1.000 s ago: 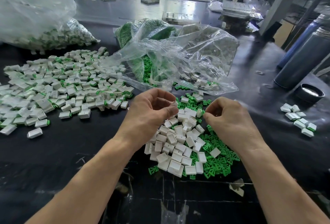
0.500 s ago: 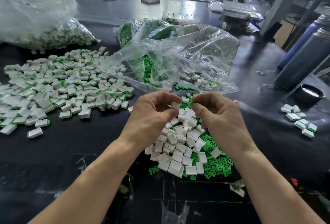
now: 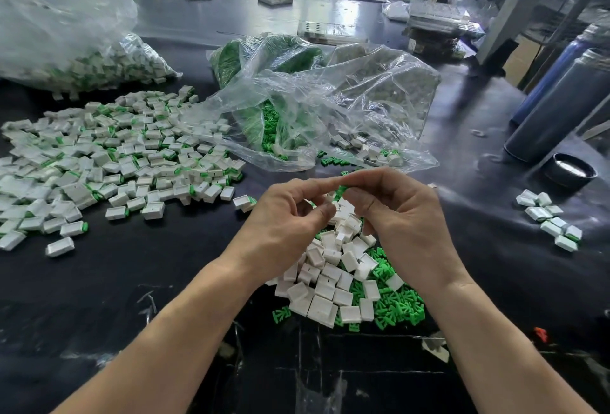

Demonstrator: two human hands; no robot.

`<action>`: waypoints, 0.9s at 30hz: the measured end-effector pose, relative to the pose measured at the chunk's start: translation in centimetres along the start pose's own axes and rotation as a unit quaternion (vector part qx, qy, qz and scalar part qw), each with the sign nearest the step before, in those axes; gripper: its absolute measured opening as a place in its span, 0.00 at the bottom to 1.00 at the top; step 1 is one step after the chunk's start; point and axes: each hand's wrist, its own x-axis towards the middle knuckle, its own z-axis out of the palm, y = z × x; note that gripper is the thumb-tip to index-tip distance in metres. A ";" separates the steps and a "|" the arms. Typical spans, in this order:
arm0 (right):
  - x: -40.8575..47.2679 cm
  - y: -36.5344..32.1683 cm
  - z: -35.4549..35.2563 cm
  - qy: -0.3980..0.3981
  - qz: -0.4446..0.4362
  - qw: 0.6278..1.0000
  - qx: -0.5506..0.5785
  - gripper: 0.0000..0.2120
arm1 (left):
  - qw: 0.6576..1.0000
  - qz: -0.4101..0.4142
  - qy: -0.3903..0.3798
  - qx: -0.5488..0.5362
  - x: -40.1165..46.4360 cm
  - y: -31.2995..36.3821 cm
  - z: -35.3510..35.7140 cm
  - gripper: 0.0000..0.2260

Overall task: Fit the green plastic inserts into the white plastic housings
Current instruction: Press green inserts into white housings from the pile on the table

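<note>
My left hand (image 3: 284,225) and my right hand (image 3: 399,215) meet above a heap of white housings (image 3: 333,278) lying on loose green inserts (image 3: 396,308). The left fingers pinch a white housing (image 3: 331,207), mostly hidden by the thumb. The right fingertips pinch a green insert (image 3: 340,190) right at that housing. Whether the insert is seated inside, I cannot tell.
A wide spread of assembled white-and-green pieces (image 3: 109,163) covers the black table (image 3: 132,281) on the left. Clear plastic bags (image 3: 330,103) with parts lie behind the hands. A small group of pieces (image 3: 551,219), dark bottles (image 3: 561,110) and a black cap (image 3: 569,171) stand at the right.
The hands were apart a second ago. They have come together above the heap, and the right fingertips now bring the green insert against the housing in the left hand.
</note>
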 end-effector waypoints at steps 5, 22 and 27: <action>-0.1 0.0 0.1 -0.006 -0.009 1.000 -0.025 0.09 | 0.999 0.017 -0.039 0.015 -0.1 0.2 0.3 0.15; -0.2 -0.4 0.1 0.012 0.008 1.000 0.006 0.08 | 0.995 -0.011 0.034 -0.089 0.4 -0.4 -0.1 0.04; -0.1 -0.5 0.4 0.026 -0.004 1.000 -0.002 0.12 | 0.995 -0.014 0.035 -0.090 0.4 -0.4 0.0 0.04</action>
